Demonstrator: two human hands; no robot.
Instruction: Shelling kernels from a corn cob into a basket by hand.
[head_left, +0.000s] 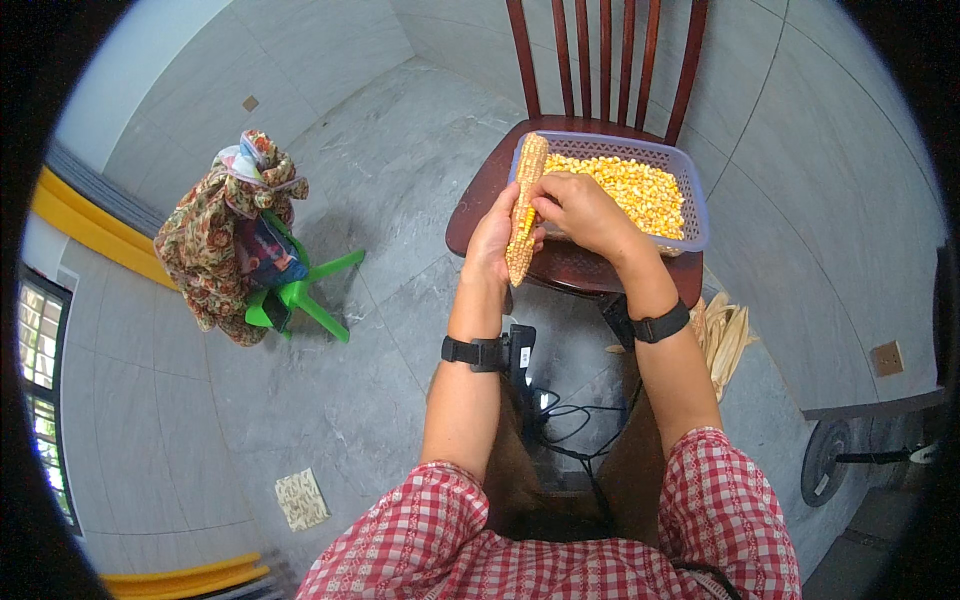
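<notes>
My left hand (493, 234) is wrapped around a corn cob (532, 161), which is tilted with its upper end over the basket's left rim. Most of the cob's visible side is bare, with a strip of yellow kernels left along the lower right. The fingers of my right hand (581, 210) are bent against the cob's right side; whether they pinch a kernel is hidden. Behind that hand stands a purple plastic basket (694, 199) holding many loose corn kernels (637, 187). It rests on the seat of a dark red wooden chair (480, 199).
Dry corn husks (724, 337) lie on the floor right of the chair. A small green plastic chair (330, 266) draped with floral cloth (202, 240) stands at the left. Black cables (581, 450) hang between my legs. A round black base (825, 463) is at the right.
</notes>
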